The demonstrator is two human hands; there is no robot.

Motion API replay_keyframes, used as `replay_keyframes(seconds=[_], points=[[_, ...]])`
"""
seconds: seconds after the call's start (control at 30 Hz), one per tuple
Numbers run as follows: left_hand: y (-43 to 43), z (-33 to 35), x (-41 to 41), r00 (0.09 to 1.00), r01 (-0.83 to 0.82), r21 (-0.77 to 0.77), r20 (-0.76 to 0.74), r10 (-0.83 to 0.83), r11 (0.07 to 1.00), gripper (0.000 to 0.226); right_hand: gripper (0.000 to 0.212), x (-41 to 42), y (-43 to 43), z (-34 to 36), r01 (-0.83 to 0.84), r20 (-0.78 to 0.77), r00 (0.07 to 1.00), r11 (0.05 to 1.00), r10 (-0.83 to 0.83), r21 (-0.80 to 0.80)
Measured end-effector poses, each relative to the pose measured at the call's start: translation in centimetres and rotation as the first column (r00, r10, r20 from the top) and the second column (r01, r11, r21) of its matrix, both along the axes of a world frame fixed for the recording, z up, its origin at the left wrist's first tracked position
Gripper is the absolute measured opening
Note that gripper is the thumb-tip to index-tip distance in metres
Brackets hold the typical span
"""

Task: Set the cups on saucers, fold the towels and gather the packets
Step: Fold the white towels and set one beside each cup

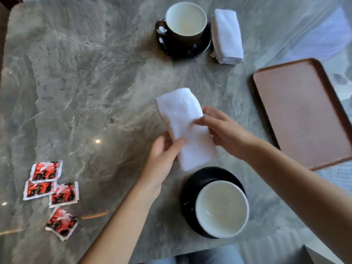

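Note:
A folded white towel [182, 122] is held at the table's middle, its long axis slanting away from me. My left hand [162, 155] grips its near left edge, thumb on top. My right hand [221, 128] pinches its right side. Just below the towel, a dark cup with a white inside [222, 208] stands on a black saucer [192, 185]. A second cup [185, 20] stands on its own black saucer [190, 52] at the far side, with another folded white towel [227, 35] beside it on the right. Several red and black packets [52, 189] lie loosely scattered at the near left.
A brown tray [302, 111] lies at the right, reaching the table's edge. The grey marble table [85, 82] has bare surface across its left and middle. The table's near edge runs just below the near cup.

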State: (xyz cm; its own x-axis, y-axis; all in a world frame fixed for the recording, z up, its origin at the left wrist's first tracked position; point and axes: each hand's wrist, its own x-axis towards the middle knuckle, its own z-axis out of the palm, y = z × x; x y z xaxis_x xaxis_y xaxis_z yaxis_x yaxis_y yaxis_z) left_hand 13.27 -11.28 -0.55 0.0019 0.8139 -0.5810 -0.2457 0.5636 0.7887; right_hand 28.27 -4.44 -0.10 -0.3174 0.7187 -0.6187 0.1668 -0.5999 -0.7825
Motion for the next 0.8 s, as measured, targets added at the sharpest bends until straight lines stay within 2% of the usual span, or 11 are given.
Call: replay_keyframes(seconds=[0.1, 0.2, 0.27, 0.37, 0.47, 0.57, 0.67, 0.73, 0.8], points=[[0.3, 1.4, 4.8, 0.995, -0.018, 0.065, 0.097, 0.011, 0.998, 0.019, 0.043, 4.5, 0.7, 1.4, 0.003, -0.014, 1.000, 0.999, -0.002, 0.046], [-0.5, 2.5, 9.5, 0.979, 0.022, 0.100, 0.199, -0.042, 0.995, 0.018, 0.031, 8.6, 1.4, 2.8, 0.054, -0.132, 0.990, 0.996, -0.045, 0.066], [-1.7, 3.0, 12.1, 0.973, 0.057, 0.071, 0.219, -0.071, 0.996, 0.021, 0.037, 11.2, 1.6, 2.9, 0.081, -0.147, 0.987, 0.995, -0.071, 0.064], [-4.5, 2.9, 15.7, 0.951, 0.076, -0.115, 0.307, -0.037, 0.990, 0.037, 0.034, 14.3, 0.9, 2.0, 0.022, -0.092, 0.996, 0.999, -0.019, 0.030], [-7.5, 2.4, 18.8, 0.937, 0.142, -0.297, 0.349, -0.031, 0.944, 0.046, 0.028, 16.4, -0.9, 0.5, -0.036, -0.041, 0.999, 0.999, 0.036, -0.008], [-9.6, 1.5, 20.7, 0.940, 0.118, -0.508, 0.333, 0.068, 0.853, 0.032, 0.026, 17.5, -2.7, -1.0, -0.089, 0.037, 0.995, 0.996, 0.090, -0.008], [-10.9, 0.7, 21.1, 0.942, 0.021, -0.716, 0.248, 0.227, 0.698, 0.011, 0.026, 17.9, -4.2, -2.6, -0.179, 0.143, 0.975, 0.983, 0.171, 0.042], [-11.9, 0.3, 20.9, 0.939, -0.032, -0.776, 0.193, 0.284, 0.631, 0.008, 0.026, 17.9, -4.8, -3.3, -0.273, 0.241, 0.941, 0.954, 0.238, 0.124], [-12.7, 0.2, 20.5, 0.938, -0.056, -0.795, 0.166, 0.305, 0.605, 0.014, 0.026, 18.0, -5.0, -3.7, -0.353, 0.295, 0.910, 0.919, 0.293, 0.178]])
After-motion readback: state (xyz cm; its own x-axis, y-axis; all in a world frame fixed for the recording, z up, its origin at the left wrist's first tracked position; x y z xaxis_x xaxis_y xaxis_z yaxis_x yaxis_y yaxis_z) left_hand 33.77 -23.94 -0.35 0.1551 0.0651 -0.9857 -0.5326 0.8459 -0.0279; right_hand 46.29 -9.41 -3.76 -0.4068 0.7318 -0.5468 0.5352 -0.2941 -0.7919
